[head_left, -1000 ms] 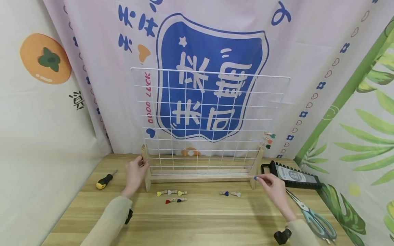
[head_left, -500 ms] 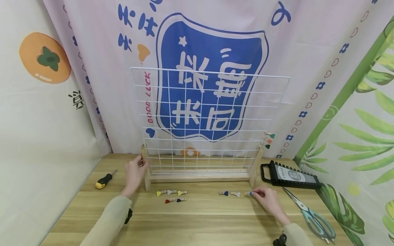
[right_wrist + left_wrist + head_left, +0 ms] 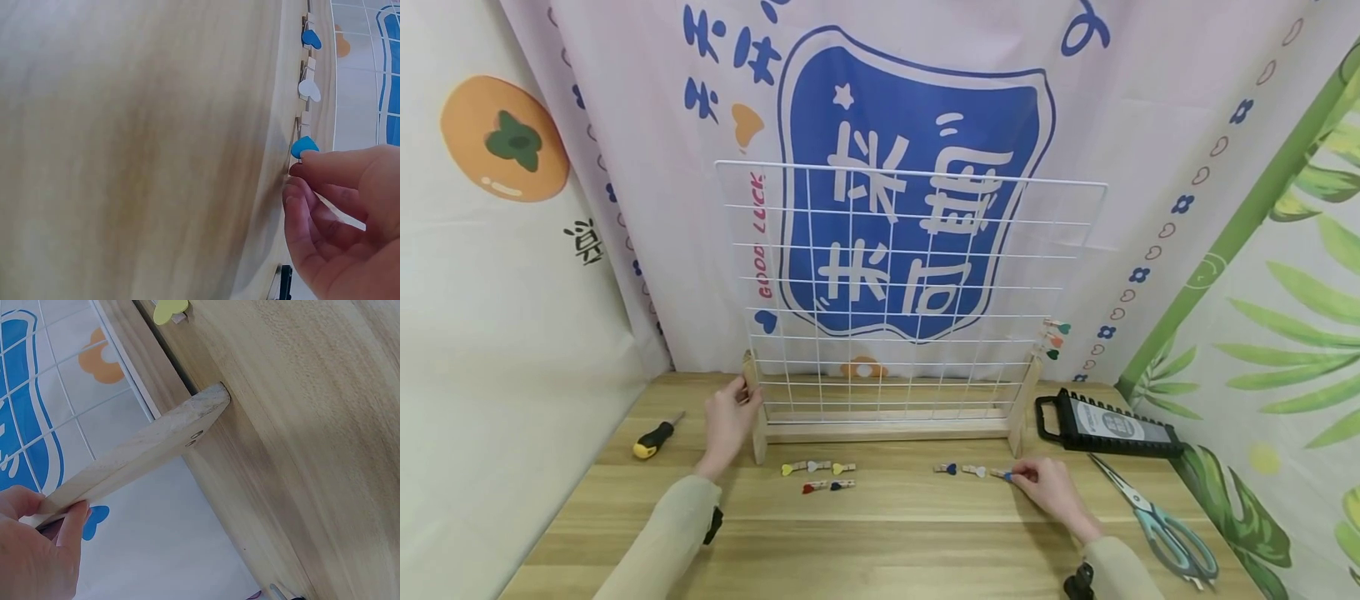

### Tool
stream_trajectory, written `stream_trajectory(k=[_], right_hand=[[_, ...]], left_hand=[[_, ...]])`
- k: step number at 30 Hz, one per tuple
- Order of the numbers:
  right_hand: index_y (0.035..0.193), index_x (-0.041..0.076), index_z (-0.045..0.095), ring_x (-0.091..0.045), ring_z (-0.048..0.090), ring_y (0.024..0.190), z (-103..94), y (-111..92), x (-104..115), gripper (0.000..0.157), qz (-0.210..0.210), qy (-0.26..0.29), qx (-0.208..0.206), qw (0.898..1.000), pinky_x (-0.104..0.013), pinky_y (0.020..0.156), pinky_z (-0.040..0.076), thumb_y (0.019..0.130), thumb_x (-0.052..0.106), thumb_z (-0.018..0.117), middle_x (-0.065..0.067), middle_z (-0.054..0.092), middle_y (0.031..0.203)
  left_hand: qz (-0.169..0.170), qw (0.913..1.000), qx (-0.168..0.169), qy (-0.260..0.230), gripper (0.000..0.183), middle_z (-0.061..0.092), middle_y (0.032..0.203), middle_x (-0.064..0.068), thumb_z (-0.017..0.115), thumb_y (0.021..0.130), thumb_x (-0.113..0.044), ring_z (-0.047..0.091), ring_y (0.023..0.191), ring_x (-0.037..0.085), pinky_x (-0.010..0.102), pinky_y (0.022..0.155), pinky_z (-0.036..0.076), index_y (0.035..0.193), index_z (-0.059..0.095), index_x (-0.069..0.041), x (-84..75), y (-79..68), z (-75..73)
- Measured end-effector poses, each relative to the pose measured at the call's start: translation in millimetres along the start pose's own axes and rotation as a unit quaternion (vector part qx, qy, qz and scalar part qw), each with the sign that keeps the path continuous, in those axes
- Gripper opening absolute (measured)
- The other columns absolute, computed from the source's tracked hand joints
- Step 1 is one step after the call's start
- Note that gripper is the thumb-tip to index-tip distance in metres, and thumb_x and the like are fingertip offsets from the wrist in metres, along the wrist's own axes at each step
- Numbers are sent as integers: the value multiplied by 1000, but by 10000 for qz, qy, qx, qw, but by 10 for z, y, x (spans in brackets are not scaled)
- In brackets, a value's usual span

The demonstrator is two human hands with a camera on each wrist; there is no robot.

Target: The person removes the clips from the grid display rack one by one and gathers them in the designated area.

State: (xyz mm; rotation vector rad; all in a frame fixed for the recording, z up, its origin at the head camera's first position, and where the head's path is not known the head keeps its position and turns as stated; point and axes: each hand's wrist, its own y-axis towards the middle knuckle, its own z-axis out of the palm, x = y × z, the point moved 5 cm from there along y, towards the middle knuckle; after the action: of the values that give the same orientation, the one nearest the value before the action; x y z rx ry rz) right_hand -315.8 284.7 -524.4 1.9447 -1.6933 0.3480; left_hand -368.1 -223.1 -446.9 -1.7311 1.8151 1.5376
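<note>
In the head view my left hand holds the left wooden upright of a stand that carries a white wire grid. Thumb and fingers pinch this upright's upper end in the left wrist view. At the right, my right hand pinches the heart end of a small wooden clothespin with a bright blue heart, low at the table. Left of it in the row lie a white-heart clothespin and a dark blue-heart clothespin. My fingers partly cover the bright blue heart.
Several heart clothespins lie in front of the stand's left half. Three more clothespins hang on the grid's right edge. A screwdriver lies at left. A black-framed case and scissors lie at right.
My right hand has moved down and slightly left from beside the right upright, bringing the bright blue clothespin to the table beside the white one. The left hand stays on its upright.
</note>
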Motion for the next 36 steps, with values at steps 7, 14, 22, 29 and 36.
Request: stream_trajectory(k=[7, 14, 22, 29, 36], right_hand=[[81, 7, 74, -1, 54, 63, -12, 16, 8, 5, 8, -94, 12, 10000, -15, 55, 46, 80, 3, 77, -2, 73, 76], [82, 1, 74, -2, 55, 61, -266, 99, 121, 5, -521, -178, -657, 9963, -15, 53, 47, 79, 3, 78, -6, 72, 74], [103, 0, 73, -11, 60, 74, -1121, 341, 395, 17, -361, 42, -1650, 9856, -11, 62, 46, 91, 12, 70, -17, 72, 90], [115, 1, 69, 20, 47, 78, -1648, 603, 556, 34, -69, 667, -2376, 9690, 5, 68, 40, 98, 29, 62, -20, 70, 108], [117, 2, 69, 21, 46, 77, -1782, 793, 635, 38, 43, 750, -2357, 9689, 4, 66, 39, 98, 34, 61, -19, 70, 110]], left_hand=[[28, 10000, -16, 29, 8, 71, 98, 34, 65, 87, 5, 72, 89, 47, 50, 74, 62, 93, 67, 10, 2, 0, -4], [51, 10000, -22, 59, 7, 71, 96, 33, 65, 87, 5, 72, 88, 47, 49, 73, 62, 92, 67, 10, 13, 4, -3], [5, 10000, 65, 34, 11, 70, 99, 35, 64, 88, 5, 72, 90, 48, 48, 74, 62, 97, 67, 12, 9, 0, 4], [-7, 10000, 49, 31, 11, 70, 98, 35, 65, 88, 5, 72, 90, 47, 49, 74, 62, 96, 67, 12, 12, 5, 0], [93, 9999, -13, 99, 8, 71, 96, 34, 65, 87, 5, 73, 87, 46, 49, 72, 62, 93, 67, 11, 2, 0, -4]])
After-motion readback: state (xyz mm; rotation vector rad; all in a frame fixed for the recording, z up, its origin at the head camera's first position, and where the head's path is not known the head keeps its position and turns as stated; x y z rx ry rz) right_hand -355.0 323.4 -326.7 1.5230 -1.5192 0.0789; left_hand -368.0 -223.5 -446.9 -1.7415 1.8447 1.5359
